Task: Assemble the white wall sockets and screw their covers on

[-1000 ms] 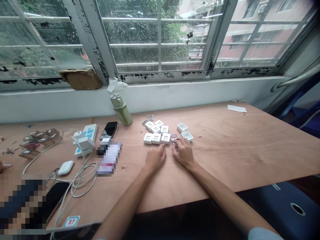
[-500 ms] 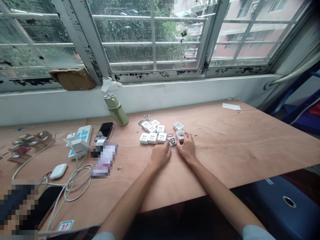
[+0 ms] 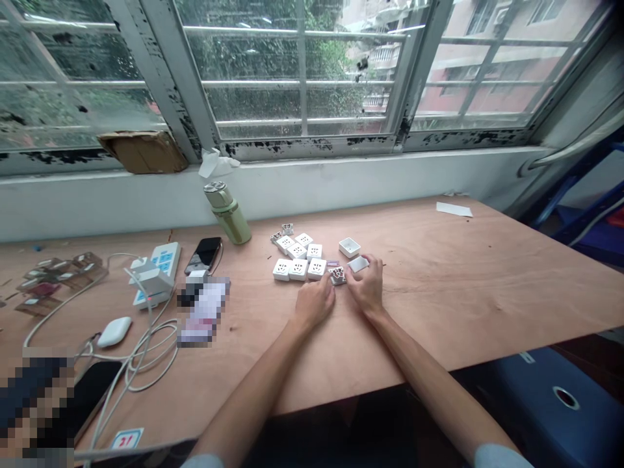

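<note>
Nearer the far edge than the near edge of the pale-brown wooden desk (image 3: 439,279), the right hand (image 3: 366,287) pinches a white square plastic shell (image 3: 358,264), its flat face showing, while the left hand (image 3: 316,301), curled narrow, is at the left side of an uncovered white-and-metal square socket core (image 3: 337,276), though whether it grips that core I cannot tell. Toward the desk's far edge lie 7 white square plastic sockets (image 3: 298,269), 3 in front and 4 behind, with 1 open white plastic box (image 3: 350,247) just behind the shell. A pale green cylindrical flask (image 3: 233,221) stands by the far edge, and a white rectangular paper strip (image 3: 454,209) lies near the far right corner.
</note>
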Demonstrator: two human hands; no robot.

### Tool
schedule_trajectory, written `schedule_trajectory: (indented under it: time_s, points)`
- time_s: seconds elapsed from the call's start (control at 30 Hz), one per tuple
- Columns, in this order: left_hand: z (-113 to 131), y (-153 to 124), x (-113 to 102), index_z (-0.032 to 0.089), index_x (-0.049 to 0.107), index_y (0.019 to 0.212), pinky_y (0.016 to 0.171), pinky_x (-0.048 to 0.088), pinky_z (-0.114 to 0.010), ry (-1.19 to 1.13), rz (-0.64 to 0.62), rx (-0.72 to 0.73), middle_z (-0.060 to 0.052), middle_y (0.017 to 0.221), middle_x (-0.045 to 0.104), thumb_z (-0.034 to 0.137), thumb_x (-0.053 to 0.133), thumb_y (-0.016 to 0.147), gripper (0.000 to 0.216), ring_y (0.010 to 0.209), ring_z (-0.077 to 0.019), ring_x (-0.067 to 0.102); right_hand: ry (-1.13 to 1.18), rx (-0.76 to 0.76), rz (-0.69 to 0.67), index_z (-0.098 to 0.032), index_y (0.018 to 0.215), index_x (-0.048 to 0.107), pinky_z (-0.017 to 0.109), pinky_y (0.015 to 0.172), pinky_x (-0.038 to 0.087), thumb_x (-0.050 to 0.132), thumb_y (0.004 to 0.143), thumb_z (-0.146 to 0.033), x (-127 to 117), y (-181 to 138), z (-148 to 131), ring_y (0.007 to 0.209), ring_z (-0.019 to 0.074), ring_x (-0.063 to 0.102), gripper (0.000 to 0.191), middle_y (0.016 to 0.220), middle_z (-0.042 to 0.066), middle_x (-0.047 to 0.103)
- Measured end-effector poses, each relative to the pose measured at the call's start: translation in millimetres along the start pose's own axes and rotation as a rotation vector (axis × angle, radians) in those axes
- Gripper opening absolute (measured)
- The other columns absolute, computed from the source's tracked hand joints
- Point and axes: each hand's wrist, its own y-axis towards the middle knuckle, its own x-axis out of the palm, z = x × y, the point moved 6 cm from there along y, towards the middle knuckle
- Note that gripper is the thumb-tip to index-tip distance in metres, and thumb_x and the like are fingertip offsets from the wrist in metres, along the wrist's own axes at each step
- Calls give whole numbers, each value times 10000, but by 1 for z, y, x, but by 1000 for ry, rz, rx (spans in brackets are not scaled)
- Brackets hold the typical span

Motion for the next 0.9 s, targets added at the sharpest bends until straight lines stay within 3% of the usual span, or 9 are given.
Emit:
schedule_trajectory:
  time_s: [0.2,0.4,0.53,0.7,0.9]
  points:
    - [-1,-3,4,181,412,1357,734,470,-285,-92,69,53,-73,909,700,390,384,976,435,813,-204,665,194,-36,20,-186,1273,384,402,863,527,572,888,-438,0,-3,-8,1089,238,559,496,1196,143,536]
    - [2,0,3,176,479,1270,724,455,-279,-116,81,40,-85,953,696,410,399,976,384,829,-203,661,205,-100,-53,-182,1215,463,374,821,541,560,905,-419,1,-5,-15,985,214,592,403,1143,128,588]
    - [0,4,3,159,541,1144,721,450,-277,-101,91,-30,-96,943,698,410,409,972,331,837,-206,661,165,-144,-75,-179,1177,510,381,845,526,554,906,-423,0,-4,-20,1018,230,584,367,1146,134,599]
    - [1,5,3,150,553,1055,680,455,-282,-65,97,-18,-96,930,703,405,361,985,327,809,-208,664,238,-162,-115,-191,1113,545,380,776,548,600,879,-450,2,-3,-21,982,236,593,353,1091,122,608]
    - [3,5,4,136,547,1065,630,442,-286,-38,104,18,-95,895,707,376,270,1010,370,760,-210,665,290,-176,-176,-182,1188,545,370,723,540,603,882,-424,5,-3,-21,826,209,598,394,1020,104,638]
